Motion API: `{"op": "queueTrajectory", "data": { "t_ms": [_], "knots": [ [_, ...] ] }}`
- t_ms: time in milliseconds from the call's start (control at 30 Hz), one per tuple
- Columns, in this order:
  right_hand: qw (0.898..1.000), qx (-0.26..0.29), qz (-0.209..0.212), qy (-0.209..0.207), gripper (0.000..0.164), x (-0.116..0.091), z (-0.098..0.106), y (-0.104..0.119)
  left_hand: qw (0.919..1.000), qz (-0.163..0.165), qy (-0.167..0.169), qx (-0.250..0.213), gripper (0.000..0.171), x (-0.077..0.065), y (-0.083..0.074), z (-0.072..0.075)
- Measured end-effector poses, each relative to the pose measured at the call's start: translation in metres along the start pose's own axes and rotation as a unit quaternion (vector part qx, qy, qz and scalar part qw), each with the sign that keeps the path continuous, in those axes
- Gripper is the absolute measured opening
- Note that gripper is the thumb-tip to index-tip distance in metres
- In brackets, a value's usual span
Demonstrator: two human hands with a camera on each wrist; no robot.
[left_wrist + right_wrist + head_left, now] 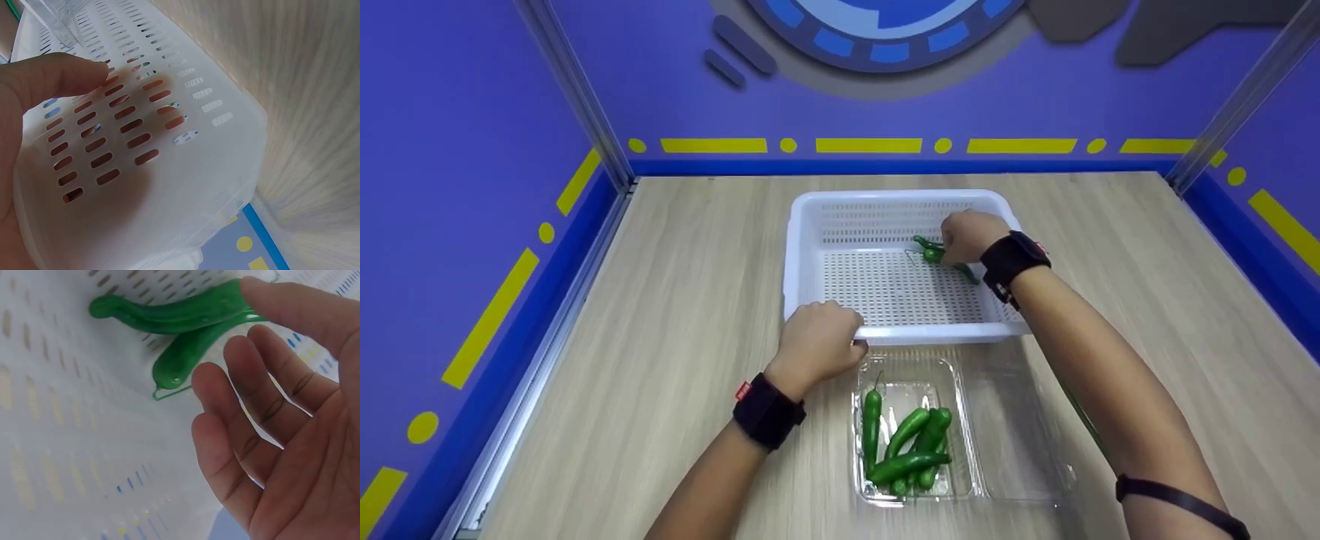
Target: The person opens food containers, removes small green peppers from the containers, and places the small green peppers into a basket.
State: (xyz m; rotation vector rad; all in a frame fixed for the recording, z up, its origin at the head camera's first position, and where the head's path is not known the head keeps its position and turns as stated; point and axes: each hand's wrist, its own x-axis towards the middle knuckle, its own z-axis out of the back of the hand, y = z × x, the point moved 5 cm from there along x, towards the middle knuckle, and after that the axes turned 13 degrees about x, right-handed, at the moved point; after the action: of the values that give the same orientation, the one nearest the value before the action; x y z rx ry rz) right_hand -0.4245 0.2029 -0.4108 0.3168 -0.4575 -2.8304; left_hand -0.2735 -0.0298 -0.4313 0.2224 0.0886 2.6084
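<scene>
My left hand (820, 337) grips the near left corner of a white slotted plastic basket (919, 334). In the left wrist view its thumb (67, 76) lies along the basket's outer wall, and the other fingers show through the slots. My right hand (971, 236) is down inside the basket at its right side, over a few green chili peppers (933, 256). The right wrist view shows its fingers (216, 391) loosely bent and spread. The thumb tip overlaps one curved pepper (169, 315), and a second pepper (177, 363) lies just beyond the fingertips.
A clear plastic clamshell box (969, 450) lies opened in front of the basket. Several green chili peppers (911, 465) are in its left half; the lid half lies flat to the right. Blue panels (870, 124) border the wooden table (690, 247) at the back and sides.
</scene>
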Motion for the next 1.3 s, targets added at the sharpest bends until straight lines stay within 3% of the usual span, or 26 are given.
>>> {"op": "queueTrajectory", "data": {
  "t_ms": [333, 667, 1033, 1300],
  "knots": [
    [1.000, 0.018, 0.001, -0.009, 0.026, -0.016, 0.012, 0.007, 0.9999, -0.002, -0.008, 0.006, 0.026, 0.001, 0.002, 0.001],
    [0.998, 0.029, 0.046, -0.011, 0.024, -0.028, 0.024, 0.020, 1.0000, -0.002, -0.002, 0.004, 0.035, 0.000, 0.002, 0.001],
    [0.993, 0.050, 0.102, -0.039, 0.028, -0.043, 0.032, 0.029, 1.0000, 0.001, -0.001, 0.006, 0.029, 0.000, 0.000, 0.002],
    [0.988, 0.078, 0.119, -0.053, 0.027, -0.053, 0.034, 0.035, 1.0000, 0.000, -0.006, 0.002, 0.027, 0.000, 0.000, 0.000]
  ]
}}
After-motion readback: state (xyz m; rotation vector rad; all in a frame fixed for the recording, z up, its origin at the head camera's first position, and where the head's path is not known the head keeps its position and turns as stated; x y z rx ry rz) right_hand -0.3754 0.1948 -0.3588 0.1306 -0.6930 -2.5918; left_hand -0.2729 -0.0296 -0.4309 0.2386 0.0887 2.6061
